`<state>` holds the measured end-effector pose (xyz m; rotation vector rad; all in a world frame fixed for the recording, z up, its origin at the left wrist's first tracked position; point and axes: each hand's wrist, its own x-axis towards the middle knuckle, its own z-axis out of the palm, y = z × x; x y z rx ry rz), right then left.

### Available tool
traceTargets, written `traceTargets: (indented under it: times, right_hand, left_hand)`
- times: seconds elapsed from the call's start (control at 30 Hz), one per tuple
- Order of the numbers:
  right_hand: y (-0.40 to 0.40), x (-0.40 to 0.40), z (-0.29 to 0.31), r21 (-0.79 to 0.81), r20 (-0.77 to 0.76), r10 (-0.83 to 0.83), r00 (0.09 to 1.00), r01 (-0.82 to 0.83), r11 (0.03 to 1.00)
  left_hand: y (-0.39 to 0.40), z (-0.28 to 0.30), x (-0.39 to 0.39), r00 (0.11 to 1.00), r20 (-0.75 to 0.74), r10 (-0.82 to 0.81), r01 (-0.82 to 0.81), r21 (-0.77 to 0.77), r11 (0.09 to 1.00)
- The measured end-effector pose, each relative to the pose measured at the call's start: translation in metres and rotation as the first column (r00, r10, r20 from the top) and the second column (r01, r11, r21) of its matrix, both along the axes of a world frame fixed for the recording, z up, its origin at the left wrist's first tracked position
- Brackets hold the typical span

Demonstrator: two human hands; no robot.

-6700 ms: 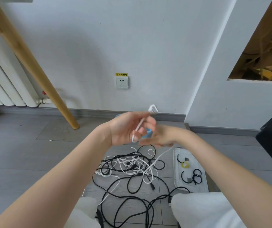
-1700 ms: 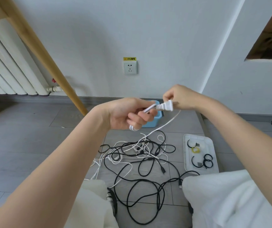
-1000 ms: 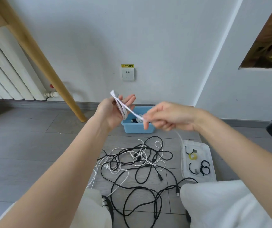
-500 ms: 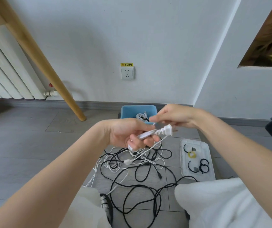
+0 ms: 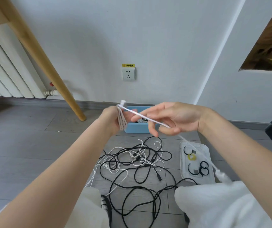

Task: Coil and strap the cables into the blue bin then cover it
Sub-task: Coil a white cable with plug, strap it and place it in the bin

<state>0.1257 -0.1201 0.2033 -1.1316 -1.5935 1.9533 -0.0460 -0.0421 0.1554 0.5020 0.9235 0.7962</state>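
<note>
Spanning both hands — white cable.

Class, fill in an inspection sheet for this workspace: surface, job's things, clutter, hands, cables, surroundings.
Surface: grey tiled floor.
Job's things: blue bin by the wall, cable already inside; clear lid lies flat, holding straps.
Clutter: nothing seen.
Hands: left hand holds white cable loops; right hand guides the strand.
Cables: black and white tangle on the floor.
Surroundings: wall socket, radiator, wooden leg.
</note>
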Motion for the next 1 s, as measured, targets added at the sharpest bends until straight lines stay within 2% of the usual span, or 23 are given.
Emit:
traceTargets:
  times: [0.07, 0.13, 0.17, 0.23, 0.27, 0.33, 0.4, 0.43, 0.5, 0.6, 0.67, 0.7, 0.77, 0.9, 1.0]
  right_hand:
    - [-0.001, -0.005, -0.006, -0.001, 0.112, 0.064, 0.992, -0.064, 0.998]
    - [-0.001, -0.010, -0.017, -0.002, 0.299, 0.109, 0.948, -0.114, 0.993]
    - [-0.001, -0.011, -0.024, -0.011, 0.400, 0.123, 0.908, -0.130, 0.991]
    - [0.002, -0.012, -0.034, -0.019, 0.592, 0.107, 0.799, -0.119, 0.993]
    - [0.004, -0.012, -0.038, 0.006, 0.671, 0.068, 0.738, -0.097, 0.995]
    - [0.010, -0.010, -0.044, 0.149, 0.792, -0.077, 0.606, -0.068, 0.987]
    - [0.015, -0.005, -0.044, 0.317, 0.835, -0.247, 0.492, -0.062, 0.947]
    - [0.016, -0.002, -0.042, 0.377, 0.832, -0.315, 0.456, -0.049, 0.925]
    - [0.018, 0.006, -0.037, 0.443, 0.798, -0.411, 0.442, 0.032, 0.896]
    - [0.015, 0.018, -0.027, 0.488, 0.599, -0.595, 0.536, 0.345, 0.802]
    - [0.014, 0.025, -0.023, 0.455, 0.409, -0.682, 0.606, 0.512, 0.729]
    - [0.014, 0.026, -0.019, 0.413, 0.318, -0.694, 0.646, 0.565, 0.715]
    - [0.010, 0.020, -0.010, 0.317, 0.194, -0.646, 0.738, 0.576, 0.754]
    - [0.003, 0.007, -0.002, 0.196, 0.114, -0.383, 0.917, 0.357, 0.913]
    - [0.001, 0.001, -0.005, 0.113, 0.161, -0.160, 0.974, 0.143, 0.983]
  left_hand:
    - [0.008, 0.004, -0.004, 0.964, 0.222, 0.143, -0.135, -0.052, 0.989]
    - [0.011, 0.013, -0.008, 0.934, 0.329, 0.142, -0.123, -0.076, 0.989]
    - [0.010, 0.019, -0.008, 0.936, 0.342, 0.078, -0.063, -0.057, 0.996]
    - [0.003, 0.028, -0.007, 0.929, 0.332, -0.165, 0.168, 0.020, 0.986]
    - [-0.001, 0.031, -0.006, 0.901, 0.287, -0.326, 0.321, 0.067, 0.945]
    - [-0.009, 0.033, -0.007, 0.759, 0.109, -0.642, 0.624, 0.161, 0.765]
    - [-0.017, 0.030, -0.005, 0.580, -0.083, -0.810, 0.808, 0.184, 0.560]
    - [-0.021, 0.028, -0.003, 0.515, -0.151, -0.844, 0.855, 0.159, 0.494]
    - [-0.025, 0.023, -0.001, 0.430, -0.244, -0.869, 0.901, 0.067, 0.428]
    - [-0.028, 0.020, 0.002, 0.361, -0.386, -0.849, 0.913, -0.037, 0.405]
    - [-0.027, 0.017, 0.003, 0.413, -0.429, -0.803, 0.867, -0.083, 0.491]
    - [-0.024, 0.015, 0.004, 0.487, -0.432, -0.759, 0.812, -0.095, 0.575]
    - [-0.018, 0.008, 0.004, 0.654, -0.403, -0.640, 0.671, -0.081, 0.737]
    - [-0.009, 0.003, 0.005, 0.889, -0.276, -0.365, 0.381, 0.006, 0.925]
    - [-0.007, 0.005, 0.006, 0.971, -0.141, -0.192, 0.196, 0.017, 0.980]
